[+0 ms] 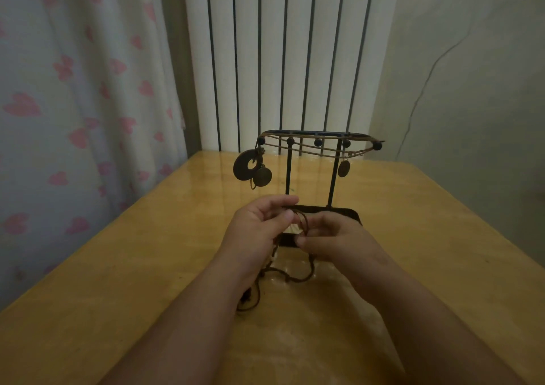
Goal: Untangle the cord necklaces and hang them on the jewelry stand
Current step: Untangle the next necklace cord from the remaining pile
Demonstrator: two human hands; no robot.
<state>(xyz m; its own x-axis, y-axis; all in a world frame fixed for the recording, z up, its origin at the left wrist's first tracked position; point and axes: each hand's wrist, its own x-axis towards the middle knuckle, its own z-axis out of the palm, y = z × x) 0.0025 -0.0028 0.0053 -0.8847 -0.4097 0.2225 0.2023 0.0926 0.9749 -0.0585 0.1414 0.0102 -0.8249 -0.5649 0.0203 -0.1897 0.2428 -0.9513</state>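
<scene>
A black metal jewelry stand (288, 175) rises at the table's middle, its top rail tipped with black knobs. Cord necklaces (309, 147) are draped along the rail; a dark ring pendant (243, 166) and a round disc hang at its left end, an oval pendant (343, 168) at its right. Just in front of the stand's base, my left hand (259, 228) and my right hand (333, 237) pinch a tangled brown cord necklace (298, 277) between them. Its loops trail down onto the table under my wrists. A pale pendant shows between my fingers.
The wooden table (147, 266) is glossy and runs back to a white ribbed radiator (280, 60). A curtain with pink hearts (73, 104) hangs along the left edge. A pale wall stands to the right.
</scene>
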